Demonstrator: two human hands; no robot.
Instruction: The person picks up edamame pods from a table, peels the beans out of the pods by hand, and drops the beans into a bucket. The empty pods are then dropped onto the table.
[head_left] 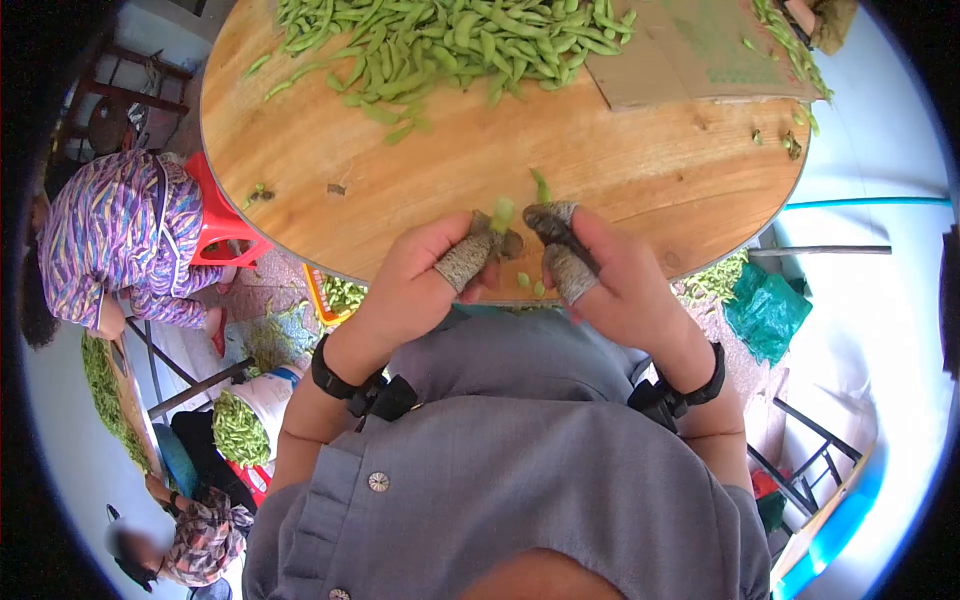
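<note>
Both hands are over the near edge of the round wooden table [430,180], a short gap between them, with tape wrapped on thumbs and fingers. My left hand [425,270] pinches a blurred green pod [503,213] at its fingertips. My right hand [620,270] has its thumb and forefinger curled close together beside a green pod [541,186]; whether it holds anything is hidden. Small loose beans [524,280] lie on the wood between the hands. A big heap of green pods [450,45] covers the far part of the table.
Flattened cardboard [700,55] lies at the far right. At left, a person in patterned clothes [120,225] sits by a red stool [215,215]. Lower left are another person [205,535] and a white bucket of pods [240,430]. A green bag [768,312] sits at right.
</note>
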